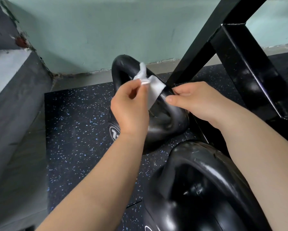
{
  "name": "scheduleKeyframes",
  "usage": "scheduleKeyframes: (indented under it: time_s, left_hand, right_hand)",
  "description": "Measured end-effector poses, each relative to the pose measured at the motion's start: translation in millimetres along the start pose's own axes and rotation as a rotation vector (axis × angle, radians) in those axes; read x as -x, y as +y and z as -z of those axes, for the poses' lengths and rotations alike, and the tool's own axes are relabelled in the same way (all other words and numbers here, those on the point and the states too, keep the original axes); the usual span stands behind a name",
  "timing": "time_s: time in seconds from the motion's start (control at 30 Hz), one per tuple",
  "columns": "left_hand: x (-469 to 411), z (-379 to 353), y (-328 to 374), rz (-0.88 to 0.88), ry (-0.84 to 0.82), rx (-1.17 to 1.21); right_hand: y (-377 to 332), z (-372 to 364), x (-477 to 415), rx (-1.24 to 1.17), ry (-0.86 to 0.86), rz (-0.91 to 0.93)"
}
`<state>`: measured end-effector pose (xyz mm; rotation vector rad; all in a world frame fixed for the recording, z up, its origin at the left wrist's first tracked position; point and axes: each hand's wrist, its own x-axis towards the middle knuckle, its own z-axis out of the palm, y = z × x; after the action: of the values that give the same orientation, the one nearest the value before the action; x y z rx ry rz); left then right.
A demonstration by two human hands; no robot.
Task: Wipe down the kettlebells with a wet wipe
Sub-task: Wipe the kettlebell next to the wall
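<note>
Head view. Left hand (129, 105): thumb and fingertips pinching a crumpled white wet wipe (154, 88), soft and damp-looking, one end bunched above the fingers, the rest spread flat rightward. Kettlebell (163, 124): black, smooth, slightly glossy, rounded body under both hands, thick loop handle rising between them with the wipe draped over it. Right hand (195, 99): fingers curled, thumb closed on the wipe's right edge against the handle. Second kettlebell (198, 189): black, glossy, below the right forearm. Rubber mat (76, 130): dark, blue-speckled, beneath the left hand. Steel frame (240, 64): black, square-section, above the right hand.
</note>
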<state>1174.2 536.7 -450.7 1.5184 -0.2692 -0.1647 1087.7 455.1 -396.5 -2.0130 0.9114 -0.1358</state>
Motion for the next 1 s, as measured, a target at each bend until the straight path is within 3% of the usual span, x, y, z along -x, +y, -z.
scheduleKeyframes:
  time_s: [0.1, 0.23, 0.37, 0.4, 0.53, 0.63, 0.7, 0.87, 1.0]
  left_hand:
    - [1, -3, -4, -0.216, -0.051, -0.130]
    - [13, 10, -8, -0.320, -0.267, -0.188]
    - [-31, 20, 25, -0.502, -0.258, -0.387]
    - [-43, 16, 37, -0.541, -0.340, -0.480]
    - [-58, -16, 57, -0.547, -0.960, -0.924]
    - [-70, -27, 62, -0.515, -1.180, -1.059]
    - [-83, -30, 65, -0.448, -1.215, -1.091]
    - [-108, -27, 68, -0.347, -1.045, -1.191]
    - [-103, -30, 64, -0.378, -1.154, -1.128]
  right_hand:
    - [1, 1, 0, -0.009, -0.015, 0.006]
    - [2, 1, 0, 0.042, -0.026, 0.000]
    - [5, 3, 1, 0.135, -0.183, -0.096]
    - [7, 4, 0, 0.195, -0.204, -0.125]
    - [5, 9, 3, 0.288, -0.192, -0.226]
    - [1, 11, 4, 0.296, -0.179, -0.252]
    - [0, 11, 5, 0.312, -0.170, -0.253]
    - [-2, 10, 4, 0.329, -0.170, -0.258]
    - [-3, 9, 4, 0.317, -0.165, -0.260]
